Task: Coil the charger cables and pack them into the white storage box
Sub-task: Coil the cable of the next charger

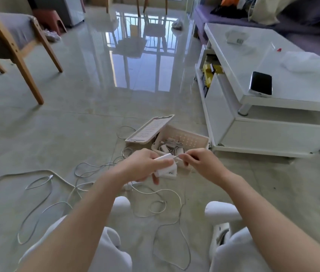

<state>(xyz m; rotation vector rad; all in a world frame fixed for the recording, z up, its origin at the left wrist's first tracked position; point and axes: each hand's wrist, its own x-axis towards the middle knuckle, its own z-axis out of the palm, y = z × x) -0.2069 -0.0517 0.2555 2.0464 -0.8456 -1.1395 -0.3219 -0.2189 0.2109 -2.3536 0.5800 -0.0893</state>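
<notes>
My left hand (145, 165) grips a white charger adapter (168, 170) just in front of the white storage box (192, 139). My right hand (198, 160) pinches a plug end (176, 157) at the adapter's top. The box stands open on the floor with its lid (149, 130) leaning at its left side. Several coiled cables and adapters (170, 147) lie inside. Loose white cables (43, 185) sprawl over the floor to the left, and more cable (167, 205) lies between my knees.
A white coffee table (292, 91) stands right of the box, with a phone (261, 83) near its corner. A wooden chair (14, 44) is at the far left. Purple sofa (312, 22) behind the table. My knees in white trousers (222, 211) fill the bottom.
</notes>
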